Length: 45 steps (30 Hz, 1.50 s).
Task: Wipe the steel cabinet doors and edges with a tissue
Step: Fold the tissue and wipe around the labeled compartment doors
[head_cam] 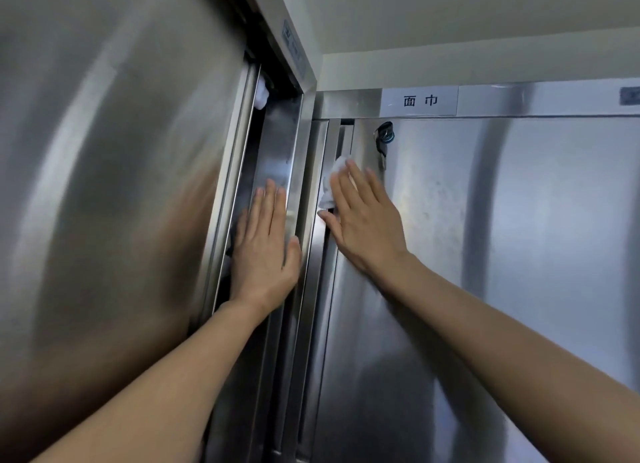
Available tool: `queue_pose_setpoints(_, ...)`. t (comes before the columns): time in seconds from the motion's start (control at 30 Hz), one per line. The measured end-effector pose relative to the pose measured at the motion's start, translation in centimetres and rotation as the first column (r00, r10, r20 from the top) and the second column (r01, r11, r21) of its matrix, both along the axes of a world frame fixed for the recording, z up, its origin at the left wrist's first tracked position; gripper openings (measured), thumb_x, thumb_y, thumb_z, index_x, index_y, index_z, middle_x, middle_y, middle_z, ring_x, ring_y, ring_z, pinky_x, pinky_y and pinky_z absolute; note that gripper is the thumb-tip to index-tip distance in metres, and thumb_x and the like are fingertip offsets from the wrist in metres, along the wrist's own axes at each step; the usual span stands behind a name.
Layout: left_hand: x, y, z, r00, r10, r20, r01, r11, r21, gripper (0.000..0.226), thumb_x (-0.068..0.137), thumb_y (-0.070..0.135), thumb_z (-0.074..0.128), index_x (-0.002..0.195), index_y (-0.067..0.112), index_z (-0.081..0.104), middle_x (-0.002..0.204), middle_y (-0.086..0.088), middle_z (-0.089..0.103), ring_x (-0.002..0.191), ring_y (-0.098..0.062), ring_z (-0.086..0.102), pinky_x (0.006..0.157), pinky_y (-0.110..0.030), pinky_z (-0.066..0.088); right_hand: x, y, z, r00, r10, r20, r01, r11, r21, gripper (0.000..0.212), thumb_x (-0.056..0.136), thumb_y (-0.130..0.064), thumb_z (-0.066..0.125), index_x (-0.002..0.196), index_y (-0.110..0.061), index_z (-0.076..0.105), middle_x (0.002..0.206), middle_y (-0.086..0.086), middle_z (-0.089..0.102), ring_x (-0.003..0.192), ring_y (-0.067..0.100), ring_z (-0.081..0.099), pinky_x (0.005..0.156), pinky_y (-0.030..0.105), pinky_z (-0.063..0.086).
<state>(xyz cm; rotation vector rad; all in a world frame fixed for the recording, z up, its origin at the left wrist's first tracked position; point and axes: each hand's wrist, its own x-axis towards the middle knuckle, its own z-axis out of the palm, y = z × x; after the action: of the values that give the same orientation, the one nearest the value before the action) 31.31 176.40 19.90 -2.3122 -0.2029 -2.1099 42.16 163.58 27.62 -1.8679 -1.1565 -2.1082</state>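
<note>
Two steel cabinets meet in a corner. My right hand (363,220) lies flat with straight fingers, pressing a crumpled white tissue (330,182) against the left edge of the right cabinet door (433,237). The tissue shows above and left of my fingers. My left hand (265,248) rests flat, fingers straight, on the narrow steel side panel (280,144) of the left cabinet, beside the gap of its partly slid door (104,185).
A lock with a key (382,140) sits near the top left of the right door. A label strip with printed characters (420,100) runs above it. Something white (261,97) shows in the dark gap of the left cabinet. White wall and ceiling above.
</note>
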Motion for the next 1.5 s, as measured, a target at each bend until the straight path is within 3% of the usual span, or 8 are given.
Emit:
queue_pose_setpoints(0.2,0.0,-0.1,0.0,1.000,0.004,-0.008,-0.004,1.000,-0.008,0.071,0.093,0.037,0.021,0.158,0.014,0.004,0.166,-0.002,-0.001,0.153,-0.014,-0.007,0.120,-0.024,-0.013,0.8,-1.2,-9.0,0.999,0.013,0.032,-0.010,0.994,-0.108,0.065,0.104,-0.047,0.029,0.148,0.000,0.041,0.154,0.018,0.039,0.145,0.029,0.034,0.123,0.040,0.015)
queue_pose_setpoints(0.37,0.1,0.1,0.2,1.000,0.000,-0.002,0.000,1.000,-0.004,0.072,0.092,0.037,0.021,0.158,0.013,0.006,0.166,-0.003,0.001,0.153,-0.013,-0.007,0.122,-0.029,-0.009,-0.6,1.1,1.0,0.993,0.021,-0.112,-0.019,1.000,0.024,0.077,0.099,-0.053,0.009,0.153,-0.002,0.029,0.160,0.018,0.027,0.150,0.027,0.021,0.122,0.035,-0.003)
queue_pose_setpoints(0.5,0.2,0.1,0.1,1.000,-0.010,0.002,0.010,1.000,0.004,0.071,0.092,0.037,0.021,0.156,0.014,0.003,0.166,-0.002,0.001,0.153,-0.014,-0.005,0.123,-0.033,-0.005,-0.4,1.8,5.9,0.982,0.066,-0.177,-0.052,0.995,0.084,0.082,0.095,-0.055,0.006,0.153,-0.001,0.027,0.162,0.017,0.023,0.151,0.026,0.017,0.118,0.039,0.017)
queue_pose_setpoints(0.6,0.1,0.1,0.0,1.000,0.002,0.006,-0.002,1.000,0.002,0.071,0.092,0.035,0.021,0.157,0.010,0.008,0.166,-0.005,0.004,0.153,-0.016,-0.003,0.123,-0.036,-0.002,0.3,0.5,-0.1,0.991,0.089,-0.102,-0.090,0.996,-0.010,0.074,0.101,-0.051,0.017,0.152,0.001,0.029,0.159,0.019,0.028,0.150,0.028,0.023,0.122,0.032,-0.002)
queue_pose_setpoints(0.77,-0.1,-0.1,0.0,1.000,0.009,-0.008,-0.009,1.000,-0.010,0.071,0.092,0.036,0.020,0.157,0.010,0.008,0.166,-0.008,0.006,0.153,-0.020,0.001,0.124,-0.041,0.003,-0.2,-2.2,-14.7,0.999,0.015,-0.038,-0.022,0.980,-0.196,0.065,0.103,-0.047,0.030,0.147,0.000,0.042,0.154,0.017,0.040,0.144,0.028,0.037,0.120,0.040,0.020)
queue_pose_setpoints(1.0,0.0,0.1,0.1,1.000,-0.019,0.002,0.019,1.000,-0.006,0.071,0.092,0.033,0.023,0.158,0.010,0.009,0.166,-0.008,0.005,0.153,-0.021,0.001,0.124,-0.046,0.005,-0.5,-0.1,-6.4,0.993,0.034,-0.109,-0.034,0.999,0.000,0.063,0.104,-0.043,0.027,0.149,0.000,0.037,0.155,0.018,0.037,0.147,0.031,0.030,0.123,0.034,0.000)
queue_pose_setpoints(1.2,-0.1,-0.1,-0.1,1.000,-0.008,0.001,0.008,1.000,-0.013,0.071,0.091,0.032,0.022,0.158,0.010,0.009,0.166,-0.009,0.007,0.153,-0.022,0.002,0.124,-0.040,0.001,-0.3,-2.3,-18.6,0.994,-0.090,-0.054,0.076,0.971,-0.227,0.065,0.104,-0.045,0.024,0.151,-0.003,0.036,0.158,0.016,0.033,0.148,0.027,0.028,0.121,0.040,0.017)
queue_pose_setpoints(1.5,-0.1,0.1,0.0,1.000,-0.023,0.004,0.023,1.000,-0.013,0.070,0.092,0.029,0.024,0.158,0.010,0.008,0.166,-0.009,0.006,0.153,-0.022,0.001,0.124,-0.038,-0.002,-0.2,-2.0,-13.0,0.991,-0.094,-0.098,0.076,0.982,-0.175,0.064,0.106,-0.045,0.021,0.154,-0.003,0.029,0.161,0.016,0.027,0.151,0.029,0.018,0.125,0.039,0.005)
